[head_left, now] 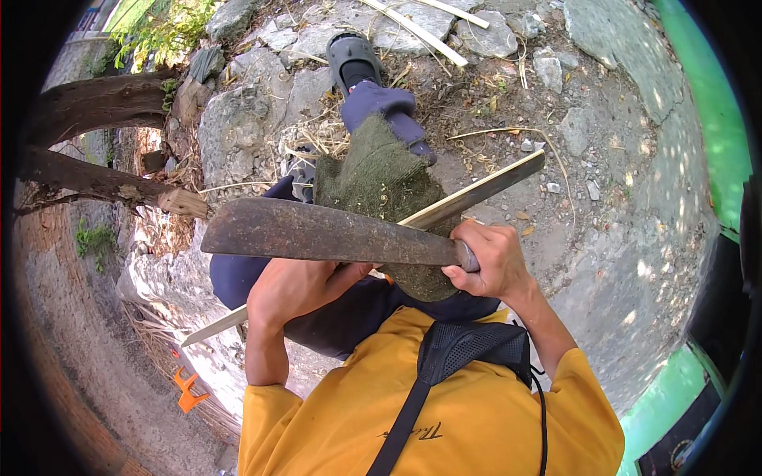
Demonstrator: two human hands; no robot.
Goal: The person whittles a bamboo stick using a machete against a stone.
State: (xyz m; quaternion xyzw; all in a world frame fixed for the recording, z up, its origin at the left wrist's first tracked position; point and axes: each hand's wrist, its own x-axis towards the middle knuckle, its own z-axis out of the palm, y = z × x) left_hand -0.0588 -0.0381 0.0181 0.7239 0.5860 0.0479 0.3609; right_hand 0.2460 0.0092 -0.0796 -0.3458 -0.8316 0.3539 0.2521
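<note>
My right hand (494, 263) is closed around the short handle of a machete (317, 234). Its broad, dark, rust-stained blade points left across my lap. Below the blade, my left hand (292, 292) grips a long bamboo strip (484, 190), though its fingertips are partly hidden. The strip slants from lower left to upper right, crossing under the blade, with a pale cut edge showing on its right part. A rough olive-green cloth (381, 174) covers my leg beneath both. Whether the blade's edge touches the strip cannot be made out.
Thick brown tree trunks (103, 178) lean in at the left, one with a cut end. An orange plastic piece (189, 390) lies at lower left. Pale strips (421, 33) and shavings are scattered on stony ground ahead. A green surface (706, 103) borders the right side.
</note>
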